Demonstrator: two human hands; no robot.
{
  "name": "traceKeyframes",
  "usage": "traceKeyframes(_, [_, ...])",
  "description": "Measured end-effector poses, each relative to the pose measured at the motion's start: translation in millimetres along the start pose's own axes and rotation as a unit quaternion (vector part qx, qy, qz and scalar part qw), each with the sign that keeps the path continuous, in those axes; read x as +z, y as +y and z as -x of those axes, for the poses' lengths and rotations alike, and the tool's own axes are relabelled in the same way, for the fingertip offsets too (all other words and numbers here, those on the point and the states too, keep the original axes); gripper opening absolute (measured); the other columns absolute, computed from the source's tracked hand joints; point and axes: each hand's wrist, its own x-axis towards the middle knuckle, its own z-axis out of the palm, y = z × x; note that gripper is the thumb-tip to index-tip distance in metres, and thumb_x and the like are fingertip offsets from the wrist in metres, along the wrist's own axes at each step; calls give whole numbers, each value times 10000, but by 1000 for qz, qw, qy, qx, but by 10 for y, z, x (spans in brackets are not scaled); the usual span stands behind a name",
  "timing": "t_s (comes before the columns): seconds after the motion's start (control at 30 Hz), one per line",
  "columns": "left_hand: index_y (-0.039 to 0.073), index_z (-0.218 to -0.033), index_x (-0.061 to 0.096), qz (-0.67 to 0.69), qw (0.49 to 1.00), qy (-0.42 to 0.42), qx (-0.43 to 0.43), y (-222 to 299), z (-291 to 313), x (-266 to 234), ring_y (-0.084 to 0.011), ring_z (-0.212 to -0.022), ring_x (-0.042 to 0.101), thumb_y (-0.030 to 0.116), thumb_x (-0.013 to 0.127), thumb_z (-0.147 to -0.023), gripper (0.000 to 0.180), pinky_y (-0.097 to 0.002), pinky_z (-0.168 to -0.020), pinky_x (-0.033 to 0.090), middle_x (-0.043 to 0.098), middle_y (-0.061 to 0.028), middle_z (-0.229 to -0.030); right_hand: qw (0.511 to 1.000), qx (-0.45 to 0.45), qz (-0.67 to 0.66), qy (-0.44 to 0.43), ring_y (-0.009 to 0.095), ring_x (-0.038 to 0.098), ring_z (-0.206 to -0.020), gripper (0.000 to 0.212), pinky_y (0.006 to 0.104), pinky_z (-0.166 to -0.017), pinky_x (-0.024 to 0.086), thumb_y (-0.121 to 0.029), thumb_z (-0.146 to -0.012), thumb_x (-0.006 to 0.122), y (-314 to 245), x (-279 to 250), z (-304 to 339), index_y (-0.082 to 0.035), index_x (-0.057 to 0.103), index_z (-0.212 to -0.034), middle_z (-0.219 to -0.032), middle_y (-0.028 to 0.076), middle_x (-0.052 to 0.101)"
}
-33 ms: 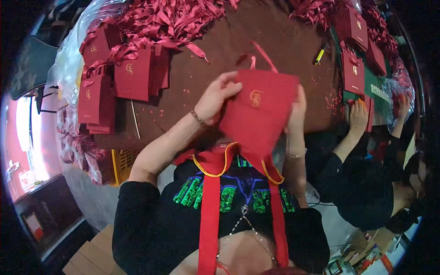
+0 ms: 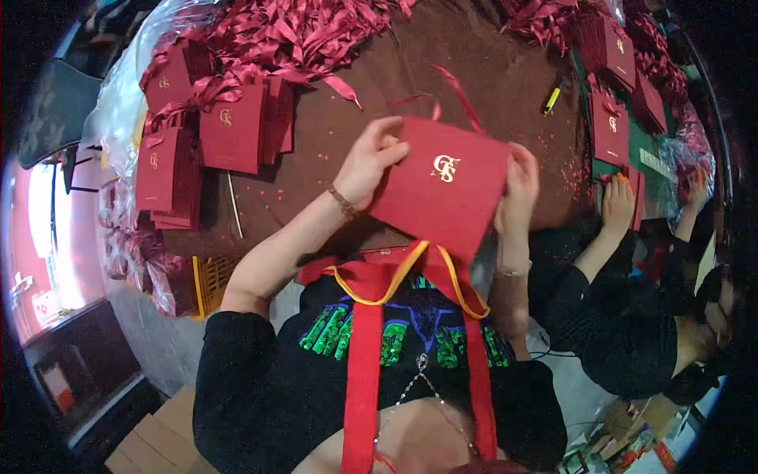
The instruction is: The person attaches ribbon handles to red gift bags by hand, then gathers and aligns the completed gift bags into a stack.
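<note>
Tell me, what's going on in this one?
A person is handling a red gift bag in front of them, its gold emblem facing up and ribbon handles at the far edge. The left hand grips its upper left corner; the right hand is at its right edge. Stacked red bags lie to the left on the brown-covered table, near a heap of loose-looking red ribbons. At right, a co-worker's hand is beside more red bags.

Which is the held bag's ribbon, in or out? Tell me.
Out: the ribbon extends past the far edge of the red bag.
</note>
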Motion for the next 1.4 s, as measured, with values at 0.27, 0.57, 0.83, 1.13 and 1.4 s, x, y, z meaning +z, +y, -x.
traceKeyframes(0.27, [83,-1129,517,-598,734,1,321,300,-454,-607,-297,-849,555,73,497,-780,350,-392,-708,468,560,-99,-1050,970,-134,-21,-202,146,461,-631,66,236,-561,368,-30,-844,514,-1030,402,90,-58,491,-899,-800,54,511])
traceKeyframes(0.57, [32,-992,559,-645,662,-45,379,183,-913,-904,-332,-895,516,-3,453,-739,277,-403,-793,431,545,-160,-932,795,-348,-234,-439,192,509,-666,41,293,-550,371,-138,-839,552,-2149,234,346,-129,553,-879,-949,74,546])
traceKeyframes(0.83, [70,-917,567,-652,657,-2,379,253,-619,-800,-274,-890,504,99,591,-743,177,-355,-756,408,540,-88,-973,540,-436,-142,-706,175,505,-653,96,308,-542,373,-205,-893,464,-2609,595,263,-158,547,-905,-993,71,560])
traceKeyframes(1.13, [3,-894,503,-95,978,-6,184,1120,-146,-460,-104,-678,511,26,464,-867,53,-223,-633,426,548,-56,-770,825,-265,419,-273,188,596,-783,272,295,-687,473,-166,-770,626,-604,410,-216,-2,574,-981,-869,108,609])
traceKeyframes(1.4, [42,-869,465,201,971,-72,108,962,5,-514,-257,-765,606,32,537,-776,118,-332,-686,482,616,-180,-876,854,-141,363,-344,292,560,-926,236,370,-829,437,-158,-765,599,-352,521,-186,-26,588,-960,-957,126,600])
